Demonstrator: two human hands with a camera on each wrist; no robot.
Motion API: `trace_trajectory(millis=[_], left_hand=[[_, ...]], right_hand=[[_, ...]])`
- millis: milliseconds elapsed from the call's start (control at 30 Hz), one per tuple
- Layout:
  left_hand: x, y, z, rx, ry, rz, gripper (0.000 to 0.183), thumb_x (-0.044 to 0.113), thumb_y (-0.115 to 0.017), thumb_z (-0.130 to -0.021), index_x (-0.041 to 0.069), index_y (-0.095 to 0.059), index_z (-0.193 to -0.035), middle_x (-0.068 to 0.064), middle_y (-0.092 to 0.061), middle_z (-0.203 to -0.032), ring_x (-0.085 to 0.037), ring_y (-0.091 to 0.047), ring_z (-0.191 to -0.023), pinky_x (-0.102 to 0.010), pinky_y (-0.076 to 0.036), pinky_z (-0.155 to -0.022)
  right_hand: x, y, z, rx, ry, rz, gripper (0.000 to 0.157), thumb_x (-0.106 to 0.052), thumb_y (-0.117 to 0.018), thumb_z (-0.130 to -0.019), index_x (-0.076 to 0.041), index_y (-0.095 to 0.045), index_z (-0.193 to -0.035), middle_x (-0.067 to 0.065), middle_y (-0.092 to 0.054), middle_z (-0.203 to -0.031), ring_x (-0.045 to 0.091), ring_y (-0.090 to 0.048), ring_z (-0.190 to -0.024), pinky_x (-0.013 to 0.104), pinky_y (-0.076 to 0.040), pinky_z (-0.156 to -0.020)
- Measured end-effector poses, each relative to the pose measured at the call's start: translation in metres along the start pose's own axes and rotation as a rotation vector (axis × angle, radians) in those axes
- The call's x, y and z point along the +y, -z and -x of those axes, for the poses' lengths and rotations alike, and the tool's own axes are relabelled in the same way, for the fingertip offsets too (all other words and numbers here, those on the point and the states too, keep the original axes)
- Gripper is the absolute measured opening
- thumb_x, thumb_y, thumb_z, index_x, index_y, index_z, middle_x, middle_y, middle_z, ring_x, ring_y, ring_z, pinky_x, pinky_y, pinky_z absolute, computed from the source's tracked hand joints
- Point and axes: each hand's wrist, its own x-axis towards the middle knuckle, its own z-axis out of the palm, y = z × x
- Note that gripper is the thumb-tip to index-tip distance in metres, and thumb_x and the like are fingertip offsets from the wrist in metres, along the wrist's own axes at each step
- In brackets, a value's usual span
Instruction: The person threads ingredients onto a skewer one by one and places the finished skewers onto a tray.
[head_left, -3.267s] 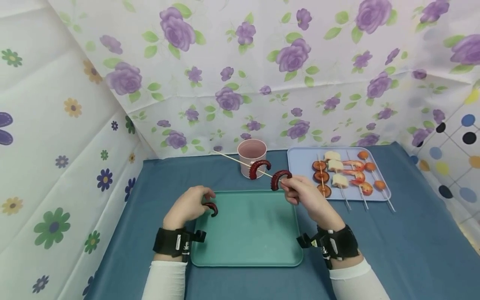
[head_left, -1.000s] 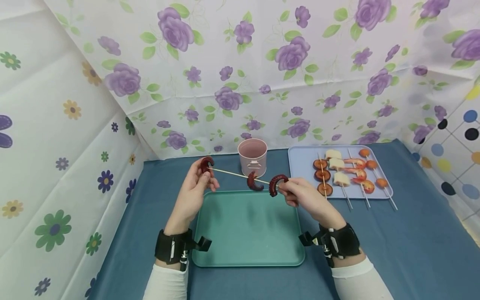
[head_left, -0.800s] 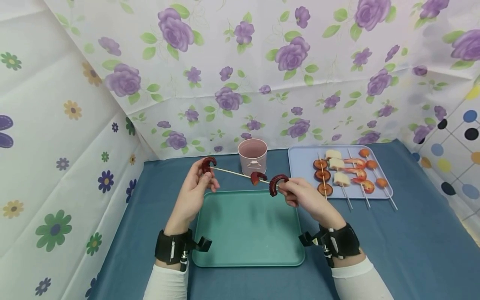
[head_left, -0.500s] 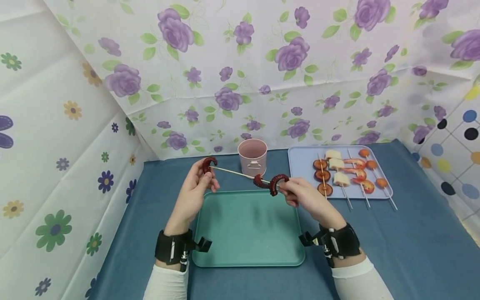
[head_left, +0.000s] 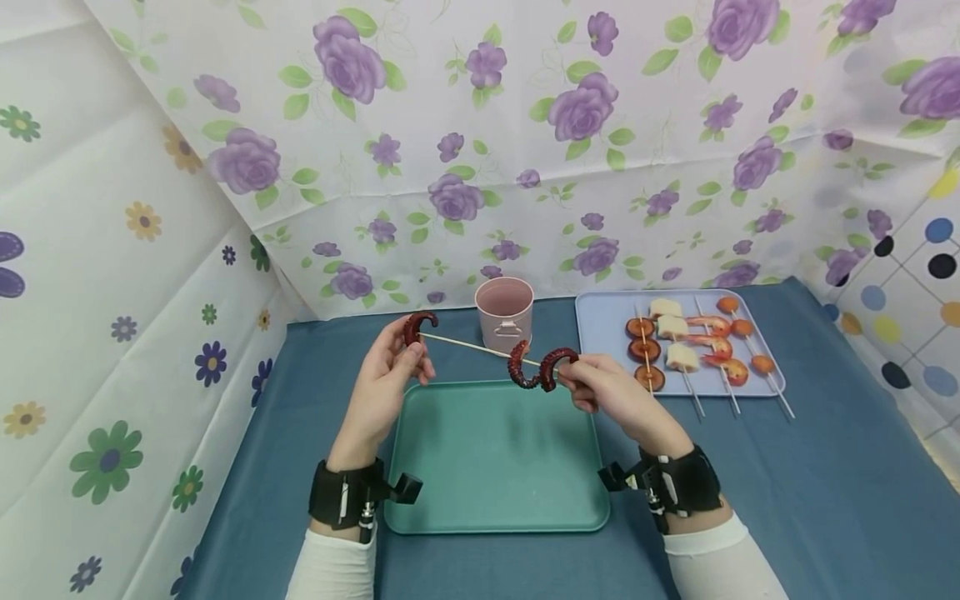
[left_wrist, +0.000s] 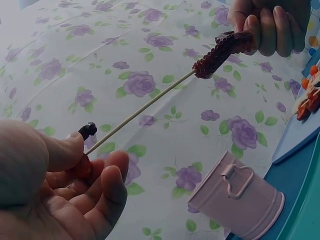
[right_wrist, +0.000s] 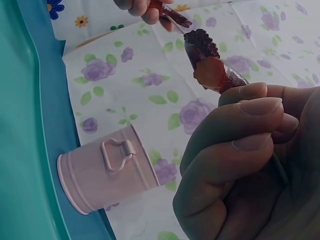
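My right hand (head_left: 618,396) pinches a wooden skewer (head_left: 468,344) near its right end, above the back edge of the green tray (head_left: 495,483). Two dark red octopus tentacle pieces are threaded there side by side: one curled tentacle (head_left: 553,367) right at my fingertips, the other tentacle (head_left: 519,371) beside it. At the skewer's left end, my left hand (head_left: 378,392) grips a third tentacle (head_left: 412,327) between thumb and fingers. In the left wrist view the skewer's tip (left_wrist: 92,147) meets this piece by the thumb; the tip itself is hidden.
Behind the skewer stands a pink bucket (head_left: 505,312) with a small handle. At the back right, a pale blue tray (head_left: 600,321) carries several finished-looking skewers of mushroom slices (head_left: 643,350), white cubes (head_left: 681,358), shrimp (head_left: 716,348) and orange balls (head_left: 762,365). Floral cloth hangs behind.
The left hand has lifted the third tentacle from the green tray to the skewer's left end. The middle tentacle has turned about the skewer and slid right, against the other one.
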Motion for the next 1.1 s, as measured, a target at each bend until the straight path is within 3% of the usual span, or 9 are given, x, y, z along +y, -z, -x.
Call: trace_trajectory(millis=[300, 533, 767, 933, 1100], left_hand=[[0.0007, 0.0028, -0.0006, 0.023, -0.011, -0.018, 0.044, 0.005, -0.054, -0.113, 0.001, -0.045, -0.157, -0.011, -0.059, -0.112, -0.017, -0.063, -0.083, -0.029, -0.053, -0.074], [-0.0025, 0.0052, -0.0017, 0.044, 0.005, -0.039, 0.044, 0.006, -0.059, -0.111, 0.001, -0.050, -0.154, -0.023, -0.059, -0.107, -0.018, -0.063, -0.078, -0.029, -0.053, -0.071], [-0.0037, 0.0037, -0.0029, 0.028, 0.016, -0.057, 0.047, 0.004, -0.064, -0.108, 0.003, -0.054, -0.154, -0.012, -0.064, -0.100, -0.017, -0.064, -0.075, -0.030, -0.055, -0.071], [-0.0037, 0.0018, -0.0027, -0.003, 0.020, 0.055, 0.062, 0.000, -0.065, -0.106, 0.008, -0.041, -0.162, -0.005, -0.067, -0.098, -0.018, -0.064, -0.068, -0.031, -0.054, -0.069], [-0.0025, -0.0018, -0.0016, -0.003, 0.067, 0.200, 0.068, -0.001, -0.064, -0.106, 0.011, -0.034, -0.165, -0.001, -0.071, -0.092, -0.014, -0.062, -0.060, -0.028, -0.051, -0.063]], right_hand=[[-0.0012, 0.0005, 0.0011, -0.007, -0.016, 0.015, 0.039, -0.024, -0.050, -0.113, -0.003, -0.050, -0.080, 0.002, -0.035, -0.067, 0.016, -0.037, -0.059, 0.032, -0.032, -0.062], [-0.0001, 0.0001, 0.0004, -0.011, -0.020, 0.018, 0.040, -0.025, -0.050, -0.113, -0.005, -0.048, -0.078, 0.001, -0.034, -0.067, 0.016, -0.037, -0.059, 0.031, -0.032, -0.062], [0.0010, -0.0010, -0.0006, 0.000, -0.008, 0.018, 0.041, -0.026, -0.050, -0.113, -0.005, -0.049, -0.078, 0.000, -0.034, -0.066, 0.017, -0.037, -0.058, 0.030, -0.032, -0.062], [0.0000, -0.0012, -0.0001, -0.004, 0.003, 0.006, 0.041, -0.024, -0.049, -0.113, -0.002, -0.047, -0.079, 0.002, -0.033, -0.067, 0.017, -0.037, -0.059, 0.030, -0.032, -0.062], [0.0010, -0.0007, 0.0004, -0.002, -0.001, 0.002, 0.041, -0.025, -0.048, -0.113, -0.003, -0.047, -0.079, 0.002, -0.032, -0.066, 0.017, -0.037, -0.059, 0.030, -0.033, -0.062]])
